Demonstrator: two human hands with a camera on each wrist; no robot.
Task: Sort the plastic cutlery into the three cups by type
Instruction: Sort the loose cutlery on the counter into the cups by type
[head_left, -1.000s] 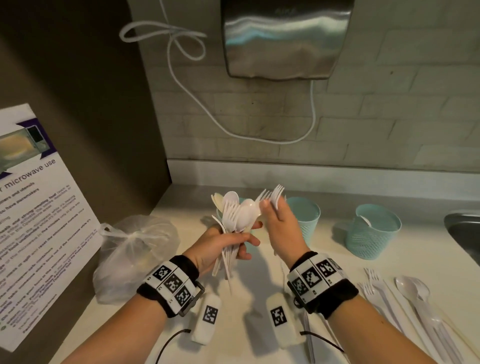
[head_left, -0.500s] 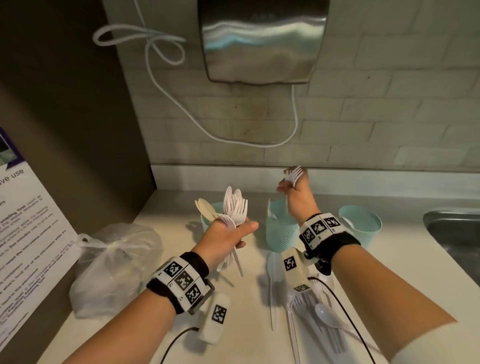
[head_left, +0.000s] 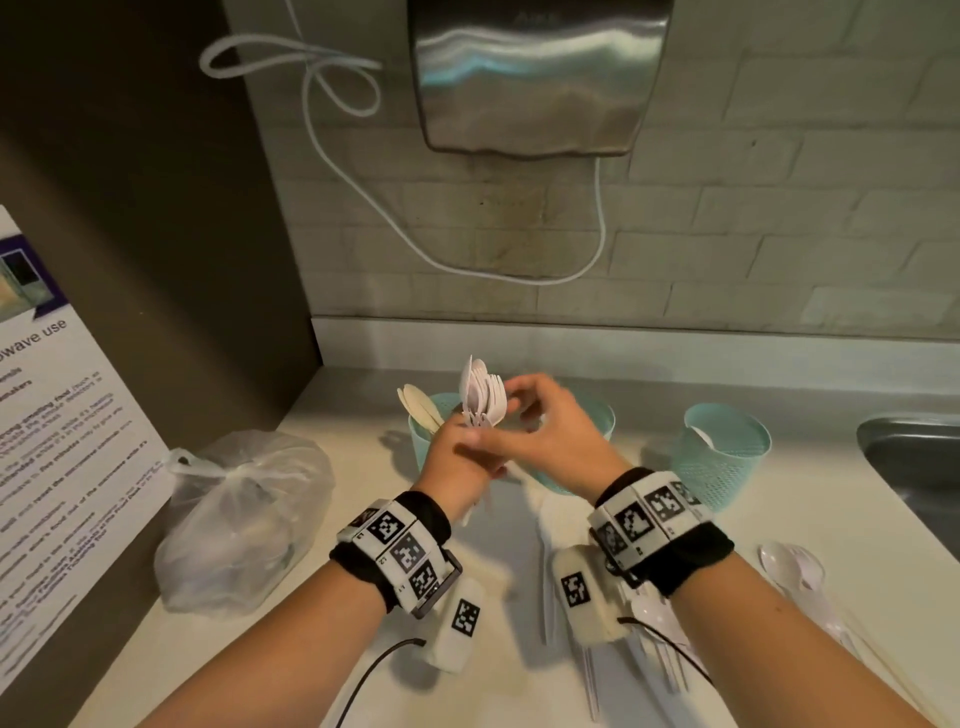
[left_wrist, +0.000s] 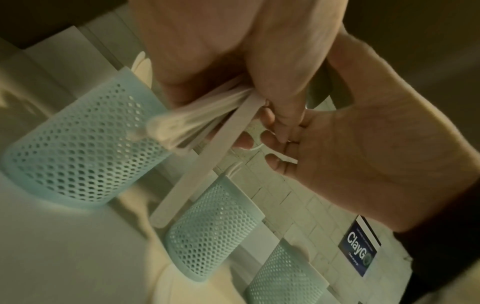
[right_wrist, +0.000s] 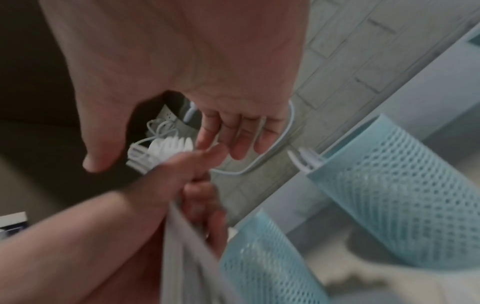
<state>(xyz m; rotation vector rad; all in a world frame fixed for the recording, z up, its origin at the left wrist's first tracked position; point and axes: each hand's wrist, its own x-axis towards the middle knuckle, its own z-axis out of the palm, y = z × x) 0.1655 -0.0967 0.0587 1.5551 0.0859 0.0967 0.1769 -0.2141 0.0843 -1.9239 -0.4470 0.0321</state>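
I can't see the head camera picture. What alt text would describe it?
A left hand grips a bundle of white plastic cutlery above a pale counter while the right hand reaches for it. Three teal mesh cups stand behind.

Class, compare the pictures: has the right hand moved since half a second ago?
Yes. The right hand has come back from above the middle cup, leftward to the cutlery bundle that the left hand grips.

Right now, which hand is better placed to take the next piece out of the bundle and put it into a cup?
The right hand. It holds nothing and its fingers are already at the heads of the cutlery bundle. The left hand grips that bundle, so it is busy.
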